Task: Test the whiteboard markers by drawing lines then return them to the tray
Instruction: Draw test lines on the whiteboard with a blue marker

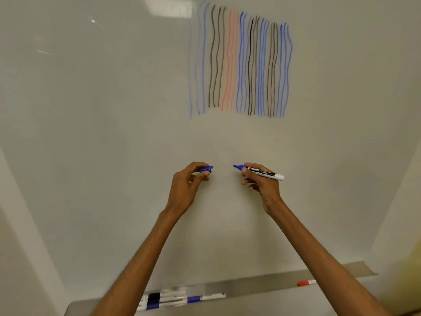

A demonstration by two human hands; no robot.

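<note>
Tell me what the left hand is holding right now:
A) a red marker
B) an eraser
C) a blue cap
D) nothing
C: the left hand pinches the blue cap at its fingertips, apart from the bare tip of the blue marker, which the right hand grips.

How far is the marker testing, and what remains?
Done: blue, black and red test lines cover the whiteboard, and several capped markers plus a red-capped marker lie in the tray. In hand: the right hand holds an uncapped blue marker; the left hand pinches a blue cap. Left: cap this marker and return it to the tray; whether it has drawn, I cannot tell.
</note>
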